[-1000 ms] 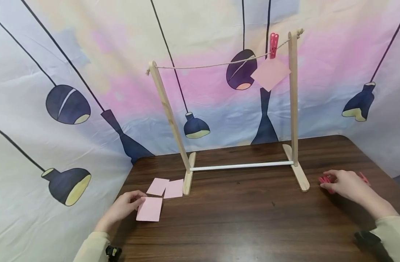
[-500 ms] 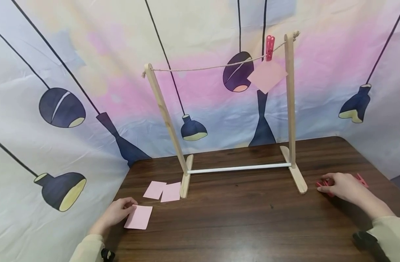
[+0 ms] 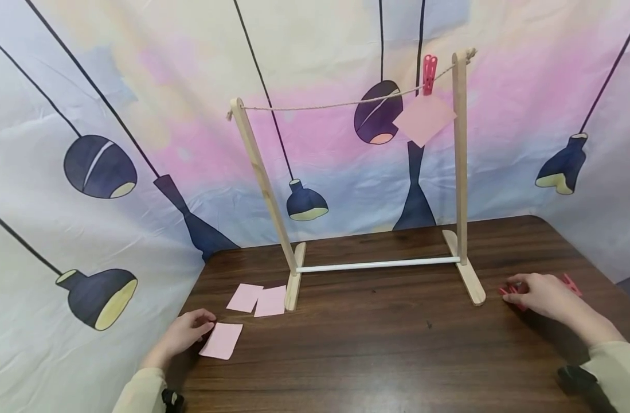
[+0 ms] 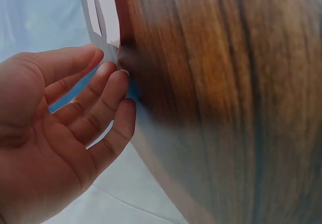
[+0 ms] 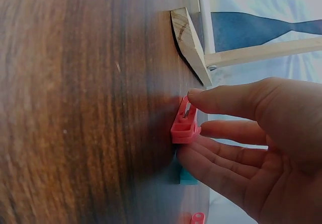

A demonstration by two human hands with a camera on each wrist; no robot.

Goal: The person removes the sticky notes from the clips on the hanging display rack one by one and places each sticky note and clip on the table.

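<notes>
At the table's left edge my left hand has its fingertips right at the upper left corner of a square pink paper note. In the left wrist view the thumb and loosely bent fingers stand apart with nothing between them. Two more pink notes lie farther back. On the right, my right hand holds a red clothespin low at the tabletop, thumb on one end and fingers at the other. Below those fingers shows a teal object, partly hidden. Another red clothespin lies behind this hand.
A wooden stand with a white crossbar stands at the back of the table. From its rope hangs a pink note, clipped by a red clothespin near the right post.
The nearest pink note has shifted left and toward me with my left hand, and its corner has come out from under the thumb. My right hand stays at the clothespin.
</notes>
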